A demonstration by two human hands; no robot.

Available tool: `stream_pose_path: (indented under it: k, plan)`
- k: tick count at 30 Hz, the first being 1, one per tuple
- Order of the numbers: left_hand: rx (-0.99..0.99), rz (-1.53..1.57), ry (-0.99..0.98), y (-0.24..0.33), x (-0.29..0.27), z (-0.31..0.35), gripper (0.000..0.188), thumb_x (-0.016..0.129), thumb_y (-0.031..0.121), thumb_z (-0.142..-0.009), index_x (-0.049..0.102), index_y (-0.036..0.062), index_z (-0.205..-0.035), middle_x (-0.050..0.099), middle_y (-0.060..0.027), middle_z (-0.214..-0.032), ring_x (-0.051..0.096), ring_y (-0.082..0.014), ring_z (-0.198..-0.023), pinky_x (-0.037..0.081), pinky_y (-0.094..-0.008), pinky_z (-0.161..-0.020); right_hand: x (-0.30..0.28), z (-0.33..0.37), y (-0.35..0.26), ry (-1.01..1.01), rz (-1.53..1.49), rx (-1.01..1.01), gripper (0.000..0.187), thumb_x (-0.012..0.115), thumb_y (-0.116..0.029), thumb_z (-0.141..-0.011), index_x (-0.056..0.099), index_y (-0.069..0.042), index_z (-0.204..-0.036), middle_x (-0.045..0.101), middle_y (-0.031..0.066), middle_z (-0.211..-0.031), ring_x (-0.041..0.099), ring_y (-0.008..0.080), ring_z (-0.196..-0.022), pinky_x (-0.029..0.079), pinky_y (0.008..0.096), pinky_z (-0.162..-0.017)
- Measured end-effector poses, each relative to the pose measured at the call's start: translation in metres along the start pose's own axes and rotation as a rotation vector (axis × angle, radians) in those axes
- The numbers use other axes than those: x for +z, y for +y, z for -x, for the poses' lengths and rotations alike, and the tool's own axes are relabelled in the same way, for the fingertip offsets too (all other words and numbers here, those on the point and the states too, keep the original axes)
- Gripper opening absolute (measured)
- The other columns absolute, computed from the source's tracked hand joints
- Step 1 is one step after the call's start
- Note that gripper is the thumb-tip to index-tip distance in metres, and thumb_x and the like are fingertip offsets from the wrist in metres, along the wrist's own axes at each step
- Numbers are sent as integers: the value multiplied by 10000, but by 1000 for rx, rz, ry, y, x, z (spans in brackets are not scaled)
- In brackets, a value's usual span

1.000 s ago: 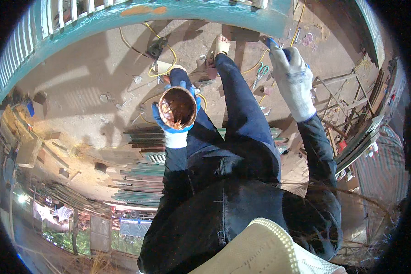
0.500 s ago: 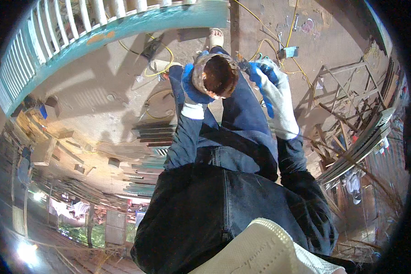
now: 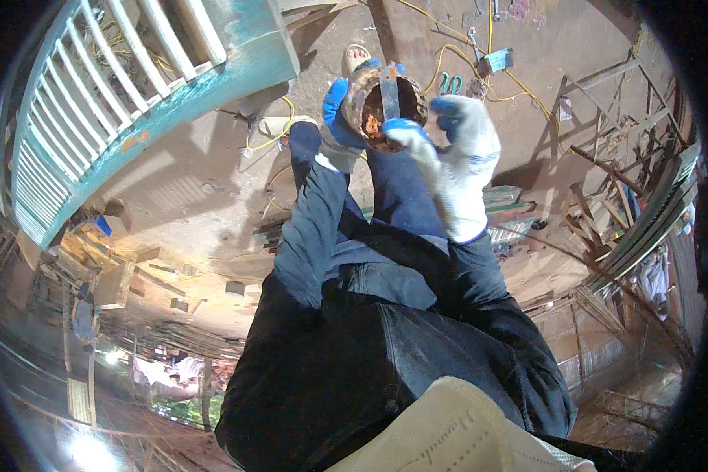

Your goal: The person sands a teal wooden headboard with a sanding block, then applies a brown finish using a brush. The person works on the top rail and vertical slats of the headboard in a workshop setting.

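Observation:
My left hand (image 3: 340,118), in a white glove with blue-coated fingers, wraps around the side of a rusty round can (image 3: 356,102). The can's mouth faces up, and orange-brown material shows inside. A flat grey metal blade (image 3: 390,90) stands across the mouth, its upper end at the far rim. My right hand (image 3: 466,149), gloved alike, is at the can's right side with thumb and fingers apart. Its thumb reaches over the mouth near the blade's lower end; whether it touches the blade I cannot tell.
A teal bench with white slats (image 3: 134,134) stands at the far left. Beyond the can lie teal-handled scissors (image 3: 451,82), a yellow cord (image 3: 531,98) and a blue box (image 3: 497,60). A metal frame (image 3: 606,86) and wood pieces are at the right.
My right hand has moved left toward the can and its fingers have spread. The blade now stands in the can's mouth. The view has shifted, bringing the bench lower and nearer.

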State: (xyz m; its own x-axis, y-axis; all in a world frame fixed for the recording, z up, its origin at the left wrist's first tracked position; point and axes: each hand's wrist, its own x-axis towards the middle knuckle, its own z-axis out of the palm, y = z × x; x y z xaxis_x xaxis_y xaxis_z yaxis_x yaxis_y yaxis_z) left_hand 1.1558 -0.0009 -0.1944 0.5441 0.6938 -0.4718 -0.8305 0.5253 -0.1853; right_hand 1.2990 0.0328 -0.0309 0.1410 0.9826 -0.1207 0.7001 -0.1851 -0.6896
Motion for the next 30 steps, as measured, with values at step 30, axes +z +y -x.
stream_pose_path:
  k: [30]
  plan:
    - [266, 43, 546, 107, -219, 184, 619, 322, 589, -959, 424, 172, -1404, 439, -162, -1403, 440, -397, -1235, 239, -612, -1098, 333, -255, 459, -51, 438, 427, 282, 502, -235, -899, 674, -12, -892, 678, 217, -875, 666, 379, -853, 519, 486, -782]
